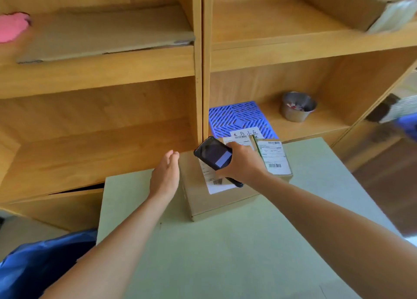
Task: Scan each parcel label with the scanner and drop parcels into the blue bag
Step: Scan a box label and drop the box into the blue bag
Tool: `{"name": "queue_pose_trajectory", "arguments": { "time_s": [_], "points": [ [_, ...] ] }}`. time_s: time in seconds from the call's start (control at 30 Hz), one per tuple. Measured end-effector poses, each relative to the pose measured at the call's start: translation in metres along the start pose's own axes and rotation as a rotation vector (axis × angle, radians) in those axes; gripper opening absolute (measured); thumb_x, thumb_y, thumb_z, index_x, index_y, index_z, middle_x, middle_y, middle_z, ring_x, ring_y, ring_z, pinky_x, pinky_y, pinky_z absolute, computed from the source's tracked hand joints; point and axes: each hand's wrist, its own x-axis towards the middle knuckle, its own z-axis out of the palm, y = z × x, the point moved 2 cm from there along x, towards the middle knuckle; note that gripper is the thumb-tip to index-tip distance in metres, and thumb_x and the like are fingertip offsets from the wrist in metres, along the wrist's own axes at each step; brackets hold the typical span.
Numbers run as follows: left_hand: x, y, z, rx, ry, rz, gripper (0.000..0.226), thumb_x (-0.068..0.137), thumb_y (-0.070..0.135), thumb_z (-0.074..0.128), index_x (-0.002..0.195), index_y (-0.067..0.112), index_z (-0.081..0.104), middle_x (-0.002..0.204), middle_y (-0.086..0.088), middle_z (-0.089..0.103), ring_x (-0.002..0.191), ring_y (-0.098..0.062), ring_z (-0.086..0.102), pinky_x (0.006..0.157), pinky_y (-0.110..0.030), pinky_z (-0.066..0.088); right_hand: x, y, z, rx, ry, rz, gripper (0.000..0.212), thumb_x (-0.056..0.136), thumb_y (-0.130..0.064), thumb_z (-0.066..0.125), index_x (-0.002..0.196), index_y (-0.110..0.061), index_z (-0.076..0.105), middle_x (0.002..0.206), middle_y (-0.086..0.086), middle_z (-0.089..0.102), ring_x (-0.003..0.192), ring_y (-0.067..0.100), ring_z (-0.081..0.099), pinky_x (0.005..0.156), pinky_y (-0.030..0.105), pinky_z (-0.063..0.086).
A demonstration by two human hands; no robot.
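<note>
- Head view: the right hand (242, 163) grips a black scanner (213, 153), held over the label of a brown parcel (216, 199) on the pale green table (225, 253).
- The left hand (165, 174), fingers straight and holding nothing, lies against the parcel's left side.
- A second labelled parcel (274, 157) sits just behind the right hand.
- The blue bag (40, 262) lies at lower left; its contents are hidden.
- A metal cup (297, 106) on the shelf holds small, unclear items.

Two hands (165, 174) (242, 161), one scanner (214, 154), two labelled parcels (209, 199) (274, 156), one blue bag (45, 260), one metal cup (297, 106).
</note>
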Motion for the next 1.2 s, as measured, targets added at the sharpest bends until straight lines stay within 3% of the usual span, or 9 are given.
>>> {"name": "queue_pose_trajectory", "arguments": {
  "time_s": [0.17,0.37,0.5,0.77,0.97,1.2],
  "points": [
    [-0.003,0.024,0.054,0.047,-0.146,0.008,0.054,0.102,0.05,0.027,0.148,0.026,0.043,0.153,0.001,0.044,0.14,-0.026,0.04,0.109,-0.038,0.03,0.003,0.061,-0.034,-0.197,-0.052,0.04,0.077,0.063,-0.049,0.085,0.129,-0.022,0.055,0.103,-0.001,0.064,0.09,0.023,0.062,0.07,0.034,0.056],
    [0.001,0.034,0.099,0.053,-0.288,-0.007,0.061,0.101,0.056,0.025,0.15,0.024,0.042,0.157,-0.001,0.04,0.143,-0.024,0.036,0.115,-0.041,0.026,0.003,0.111,-0.061,-0.291,-0.042,0.065,0.072,0.062,-0.047,0.085,0.123,-0.022,0.056,0.095,-0.002,0.06,0.081,0.023,0.058,0.06,0.03,0.049],
    [0.002,0.035,0.12,0.101,-0.338,0.046,0.063,0.098,0.058,0.023,0.153,0.029,0.036,0.16,0.004,0.034,0.146,-0.021,0.031,0.115,-0.043,0.024,0.003,0.135,-0.068,-0.398,-0.058,0.041,0.073,0.062,-0.051,0.087,0.121,-0.021,0.055,0.096,-0.002,0.059,0.08,0.023,0.056,0.061,0.03,0.043],
    [0.003,0.037,0.14,0.195,-0.312,0.162,0.053,0.103,0.051,0.025,0.153,0.034,0.034,0.16,0.006,0.033,0.148,-0.018,0.026,0.115,-0.043,0.023,0.008,0.162,-0.077,-0.577,-0.165,-0.003,0.074,0.063,-0.055,0.085,0.121,-0.02,0.055,0.092,-0.002,0.061,0.082,0.022,0.062,0.062,0.03,0.048],
    [0.01,0.034,0.141,0.198,-0.296,0.062,0.066,0.099,0.058,0.026,0.156,0.026,0.029,0.163,0.0,0.028,0.149,-0.023,0.025,0.116,-0.044,0.021,0.013,0.164,-0.079,-0.6,-0.179,-0.024,0.075,0.064,-0.055,0.085,0.124,-0.02,0.055,0.093,-0.001,0.063,0.081,0.02,0.063,0.063,0.03,0.053],
    [0.014,0.028,0.144,0.161,-0.298,-0.027,0.067,0.1,0.057,0.027,0.157,0.023,0.025,0.164,-0.001,0.024,0.15,-0.024,0.022,0.118,-0.045,0.019,0.013,0.162,-0.07,-0.588,-0.22,-0.062,0.072,0.065,-0.052,0.085,0.122,-0.021,0.055,0.09,-0.003,0.058,0.079,0.017,0.062,0.059,0.027,0.05]
  ]
}}
